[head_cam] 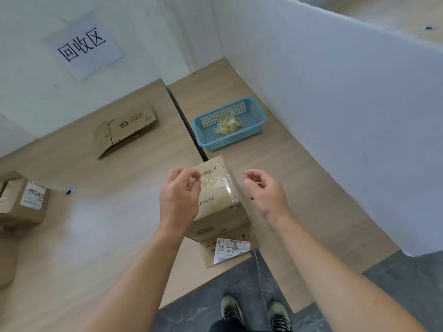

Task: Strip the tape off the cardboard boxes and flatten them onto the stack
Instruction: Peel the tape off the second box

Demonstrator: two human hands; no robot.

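Note:
A small cardboard box [217,212] with printed lettering stands on the table's near edge, on top of another box [227,250] that carries a white label. Clear tape [217,188] covers its top. My left hand [181,195] pinches a lifted end of that tape at the box's top left. My right hand [266,195] hovers just right of the box with fingers loosely curled, holding nothing. A flattened box [124,129] lies far left on the table.
A blue basket [256,111] with crumpled tape inside sits beyond the box. A taped box [22,202] stands at the left edge. White partition walls enclose the table at the back and right. The dark floor and my shoes are below.

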